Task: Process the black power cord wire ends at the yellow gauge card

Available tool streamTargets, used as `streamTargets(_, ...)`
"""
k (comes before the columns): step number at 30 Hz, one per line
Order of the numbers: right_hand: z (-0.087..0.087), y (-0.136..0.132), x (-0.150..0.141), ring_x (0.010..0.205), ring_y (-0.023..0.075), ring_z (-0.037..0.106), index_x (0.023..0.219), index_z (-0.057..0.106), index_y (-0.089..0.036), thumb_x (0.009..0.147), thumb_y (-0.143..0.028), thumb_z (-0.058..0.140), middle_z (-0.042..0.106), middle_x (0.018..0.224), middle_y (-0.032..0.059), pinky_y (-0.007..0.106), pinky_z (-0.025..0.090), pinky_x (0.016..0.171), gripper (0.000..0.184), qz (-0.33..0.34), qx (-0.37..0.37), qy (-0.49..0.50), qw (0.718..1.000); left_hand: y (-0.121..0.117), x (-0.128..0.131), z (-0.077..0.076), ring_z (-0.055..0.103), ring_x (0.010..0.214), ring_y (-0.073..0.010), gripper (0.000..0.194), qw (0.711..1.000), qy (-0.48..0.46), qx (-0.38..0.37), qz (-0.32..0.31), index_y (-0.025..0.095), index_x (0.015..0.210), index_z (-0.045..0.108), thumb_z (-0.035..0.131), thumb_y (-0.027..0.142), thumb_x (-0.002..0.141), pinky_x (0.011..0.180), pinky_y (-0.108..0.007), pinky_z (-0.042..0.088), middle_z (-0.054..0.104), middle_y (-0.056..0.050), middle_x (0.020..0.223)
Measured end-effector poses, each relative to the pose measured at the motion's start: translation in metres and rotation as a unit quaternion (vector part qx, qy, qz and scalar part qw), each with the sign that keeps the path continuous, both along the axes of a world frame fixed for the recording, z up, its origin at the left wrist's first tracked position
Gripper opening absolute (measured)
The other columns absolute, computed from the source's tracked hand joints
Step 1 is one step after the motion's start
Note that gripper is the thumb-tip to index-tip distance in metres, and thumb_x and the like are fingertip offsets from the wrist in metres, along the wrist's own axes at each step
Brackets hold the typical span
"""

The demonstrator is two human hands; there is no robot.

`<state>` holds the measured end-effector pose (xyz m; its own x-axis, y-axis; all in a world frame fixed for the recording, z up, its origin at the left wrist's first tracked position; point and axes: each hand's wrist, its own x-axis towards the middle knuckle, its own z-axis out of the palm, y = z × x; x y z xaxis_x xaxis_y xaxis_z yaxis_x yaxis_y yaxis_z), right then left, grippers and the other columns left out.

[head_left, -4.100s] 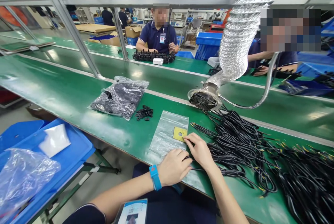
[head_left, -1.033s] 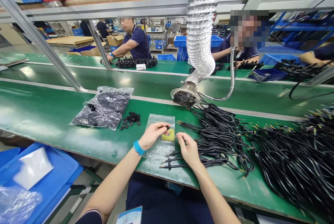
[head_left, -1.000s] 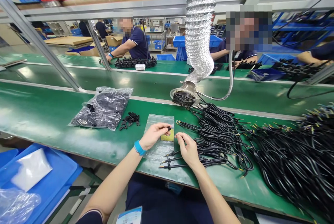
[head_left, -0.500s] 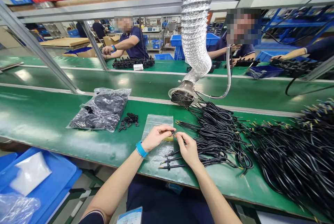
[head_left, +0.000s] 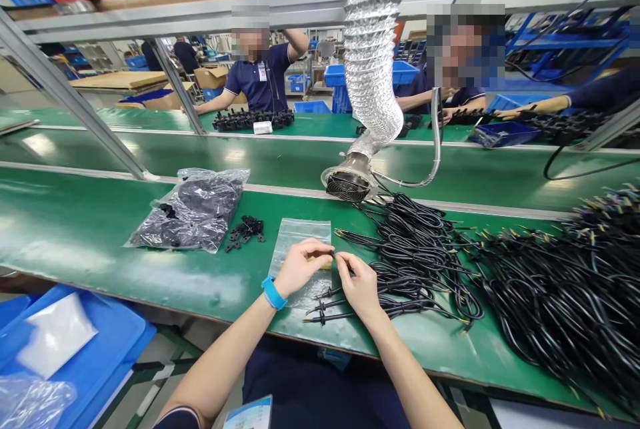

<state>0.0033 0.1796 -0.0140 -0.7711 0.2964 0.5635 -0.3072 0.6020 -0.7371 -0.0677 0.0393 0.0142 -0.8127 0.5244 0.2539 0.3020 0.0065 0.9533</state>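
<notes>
My left hand (head_left: 303, 266), with a blue band at its wrist, is closed in a pinch on a small black part (head_left: 332, 253), mostly hidden by the fingertips. My right hand (head_left: 359, 281) meets it there, thumb and forefinger pressed together; what they grip is too small to make out. Beneath my left hand lies a clear zip bag (head_left: 300, 230) with something yellow in it. Beside my right hand, black cables (head_left: 410, 236) with bare coloured wire ends are heaped. Two cable ends with black collars (head_left: 321, 312) point left below my hands.
Left of the zip bag are a small pile of black plastic parts (head_left: 245, 232) and a large clear bag (head_left: 193, 209) full of black pieces. A fume duct (head_left: 375, 49) hangs ahead. More cables (head_left: 560, 302) fill the right side. Co-workers sit across the green bench (head_left: 90, 216).
My hands stay together at nearly the same spot, with the fingertips slightly shifted. Across the bench, a co-worker has straightened and raised one arm.
</notes>
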Motion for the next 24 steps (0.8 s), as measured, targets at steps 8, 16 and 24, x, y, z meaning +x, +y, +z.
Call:
streamTargets(8, -0.003, 0.002, 0.0, 0.071, 0.0184, 0.066, 0.097, 0.068, -0.021, 0.098, -0.033, 0.045, 0.07, 0.077, 0.0046, 0.032, 0.054, 0.071, 0.027, 0.013, 0.022, -0.023, 0.999, 0.003, 0.001, -0.003, 0.063, 0.082, -0.0188, 0.015, 1.0, 0.022, 0.003, 0.02, 0.019, 0.09, 0.077, 0.07, 0.026, 0.079, 0.071, -0.03, 0.053, 0.07, -0.008, 0.086)
streamTargets(16, -0.011, 0.006, 0.009, 0.081, 0.0216, 0.066, 0.098, 0.069, -0.021, 0.098, -0.032, 0.046, 0.071, 0.087, 0.0073, 0.035, 0.052, 0.076, 0.025, -0.023, 0.09, -0.04, 0.995, 0.006, -0.005, -0.018, 0.067, 0.074, -0.0183, 0.028, 0.992, -0.126, 0.019, 0.001, 0.014, 0.094, 0.074, 0.075, 0.033, 0.073, 0.071, -0.032, 0.057, 0.072, -0.008, 0.084)
streamTargets(24, -0.011, 0.006, 0.005, 0.066, 0.0196, 0.056, 0.084, 0.064, -0.02, 0.1, -0.021, 0.035, 0.059, 0.07, 0.0051, 0.03, 0.042, 0.061, 0.033, 0.009, 0.202, -0.043, 0.978, -0.004, -0.006, -0.016, 0.066, 0.08, -0.0196, 0.013, 0.998, 0.03, -0.058, -0.007, 0.018, 0.084, 0.076, 0.072, 0.03, 0.079, 0.074, -0.032, 0.053, 0.072, -0.007, 0.085)
